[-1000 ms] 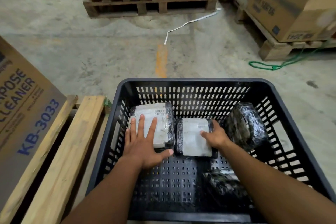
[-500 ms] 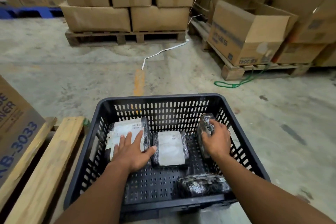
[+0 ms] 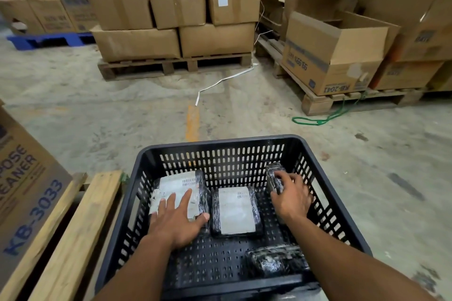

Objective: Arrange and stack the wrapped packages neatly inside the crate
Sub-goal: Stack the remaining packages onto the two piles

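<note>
A black slotted plastic crate (image 3: pixel 220 144) stands on the floor in front of me. Inside lie several packages wrapped in black film. My left hand (image 3: pixel 177 217) rests flat, fingers spread, on the large labelled package (image 3: pixel 176 184) at the far left. A smaller labelled package (image 3: pixel 236 210) lies flat in the middle. My right hand (image 3: pixel 291 197) grips an upright black package (image 3: pixel 274 176) by the crate's right wall. Another black package (image 3: pixel 276 260) lies at the near right, under my right forearm.
A wooden pallet (image 3: pixel 73 232) with a "KB-3033" carton (image 3: pixel 27 190) sits to the left of the crate. Pallets stacked with cardboard boxes (image 3: pixel 176 22) stand ahead and to the right. A green cord (image 3: pixel 318 120) and white strap (image 3: pixel 220 80) lie on the concrete floor.
My right hand has left the middle package and taken hold of the black package at the right, standing it on edge against the wall. My left hand stays on the large package. The view has tilted up.
</note>
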Motion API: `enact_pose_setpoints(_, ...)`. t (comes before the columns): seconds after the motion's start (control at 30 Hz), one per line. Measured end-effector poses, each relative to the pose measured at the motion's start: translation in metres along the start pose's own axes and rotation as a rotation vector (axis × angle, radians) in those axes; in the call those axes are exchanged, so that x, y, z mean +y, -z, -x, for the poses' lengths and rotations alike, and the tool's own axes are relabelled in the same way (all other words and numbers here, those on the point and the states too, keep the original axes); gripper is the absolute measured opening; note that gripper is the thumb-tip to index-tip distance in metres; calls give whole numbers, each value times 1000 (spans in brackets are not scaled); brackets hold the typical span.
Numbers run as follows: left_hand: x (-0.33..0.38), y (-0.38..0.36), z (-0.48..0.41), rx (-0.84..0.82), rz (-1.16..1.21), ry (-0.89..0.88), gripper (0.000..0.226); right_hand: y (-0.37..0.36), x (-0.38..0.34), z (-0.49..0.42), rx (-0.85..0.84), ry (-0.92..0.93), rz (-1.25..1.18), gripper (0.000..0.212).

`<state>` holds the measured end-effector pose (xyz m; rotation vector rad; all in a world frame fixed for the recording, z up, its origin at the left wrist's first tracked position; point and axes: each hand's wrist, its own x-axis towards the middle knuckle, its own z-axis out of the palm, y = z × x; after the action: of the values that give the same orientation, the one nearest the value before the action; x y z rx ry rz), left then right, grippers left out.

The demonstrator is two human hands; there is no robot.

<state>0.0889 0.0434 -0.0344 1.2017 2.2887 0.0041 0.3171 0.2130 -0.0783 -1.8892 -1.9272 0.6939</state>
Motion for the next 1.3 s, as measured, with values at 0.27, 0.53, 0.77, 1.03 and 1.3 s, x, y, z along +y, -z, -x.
enact_pose_setpoints(0.27,2,9,18,12,12,-52,94,20,-10,12,-42,-29,-260,55)
enact_pose_setpoints(0.53,25,21,29,36,134,-208,132,54,-62,17,98,-15,-487,39)
enact_pose_setpoints(0.77,47,22,38,193,199,-330,137,62,-107,20,-171,-191,-1019,16)
enact_pose_setpoints(1.03,12,54,30,434,781,-259,48,65,-117,33,-544,20,-759,33)
enact_pose_setpoints(1.3,14,67,27,363,1235,-139,45,47,-98,33,-501,177,-826,37)
